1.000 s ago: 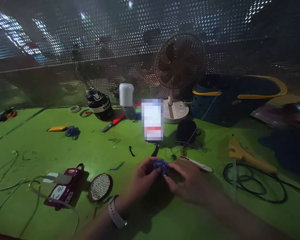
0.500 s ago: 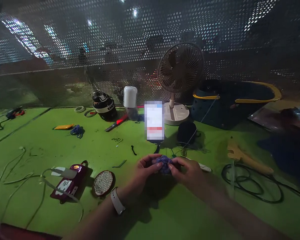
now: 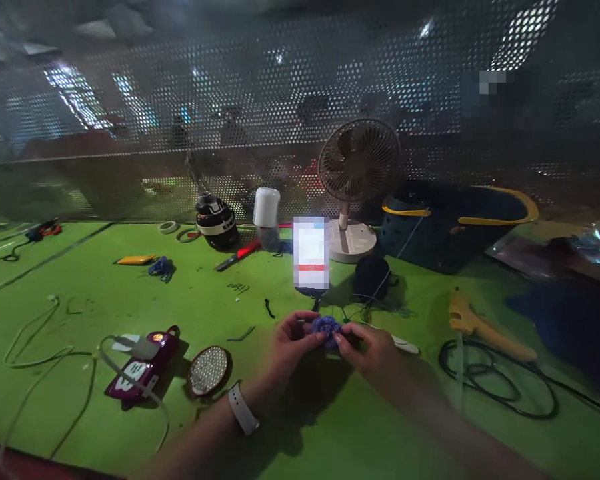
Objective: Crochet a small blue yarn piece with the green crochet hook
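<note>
Between my two hands is a small purple-blue crocheted piece (image 3: 326, 327), rounded and ruffled, raised over the green table. My left hand (image 3: 295, 340) pinches its left side with thumb and fingers. On its right side, the thumb and index finger of my right hand (image 3: 367, 345) are closed on the edge. Just beyond my hands stands a lit phone (image 3: 311, 253), its screen blurred out. Behind my right hand lies a white-handled tool (image 3: 405, 345), partly covered by the fingers. A dark ball of yarn (image 3: 371, 279) rests farther back, with a thread running up from it.
Right of my hands lies a yellow glue gun (image 3: 485, 327) with a coiled black cord. A maroon power strip (image 3: 143, 367) and a round studded disc (image 3: 209, 371) lie left. At the back stand a fan (image 3: 353, 240), a dark blue basket (image 3: 430, 240) and a black bottle (image 3: 217, 227).
The camera view has shifted slightly. My hands keep hold of the crocheted piece, which is turned a little, with more of its ruffled face showing; my right fingers have closed in on its edge.
</note>
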`<act>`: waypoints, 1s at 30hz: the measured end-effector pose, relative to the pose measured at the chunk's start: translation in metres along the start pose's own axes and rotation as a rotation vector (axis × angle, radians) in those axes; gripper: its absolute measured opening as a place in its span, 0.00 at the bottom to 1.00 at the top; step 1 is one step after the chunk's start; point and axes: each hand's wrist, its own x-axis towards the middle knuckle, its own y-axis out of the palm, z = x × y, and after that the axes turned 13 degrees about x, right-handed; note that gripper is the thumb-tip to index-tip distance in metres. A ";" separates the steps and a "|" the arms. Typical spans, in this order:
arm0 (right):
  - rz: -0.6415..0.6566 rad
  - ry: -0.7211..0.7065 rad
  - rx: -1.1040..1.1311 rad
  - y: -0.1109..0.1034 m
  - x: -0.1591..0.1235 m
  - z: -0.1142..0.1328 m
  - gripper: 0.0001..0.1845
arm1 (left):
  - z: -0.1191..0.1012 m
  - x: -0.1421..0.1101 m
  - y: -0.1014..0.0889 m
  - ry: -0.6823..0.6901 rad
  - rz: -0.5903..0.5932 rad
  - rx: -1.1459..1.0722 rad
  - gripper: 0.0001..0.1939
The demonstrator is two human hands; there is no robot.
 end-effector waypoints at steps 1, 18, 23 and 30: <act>0.015 0.020 -0.012 0.000 0.000 0.000 0.14 | 0.001 0.000 0.000 0.012 0.005 0.011 0.22; 0.275 0.069 -0.429 -0.004 0.015 -0.008 0.11 | 0.003 0.009 -0.014 0.156 -0.106 0.653 0.14; 0.298 0.032 -0.541 -0.004 0.015 0.010 0.11 | -0.013 0.005 -0.011 0.129 -0.108 0.670 0.13; 0.293 0.018 -0.609 -0.006 0.016 0.018 0.10 | -0.022 0.003 -0.010 0.063 -0.110 0.583 0.12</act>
